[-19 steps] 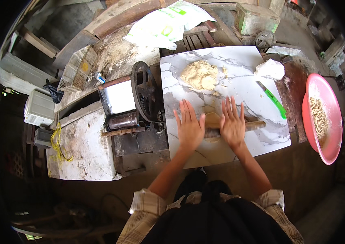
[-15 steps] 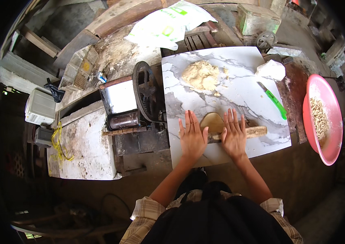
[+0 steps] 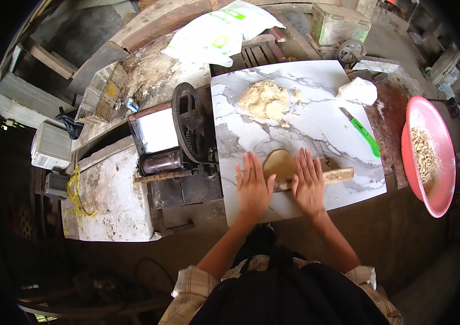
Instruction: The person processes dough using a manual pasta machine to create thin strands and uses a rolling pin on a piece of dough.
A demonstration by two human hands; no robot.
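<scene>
Flat, tan dough sheet (image 3: 278,163) already partly thinned, pale wooden rolling pin (image 3: 338,175) covered by spread left hand (image 3: 255,188) and spread right hand (image 3: 309,189); lumpy pale-yellow dough mound (image 3: 264,101) left unrolled

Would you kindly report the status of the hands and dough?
Left hand, right hand: flat over rolling pin. Flattened dough between them. Green-handled knife lies clear, farther right.
</scene>
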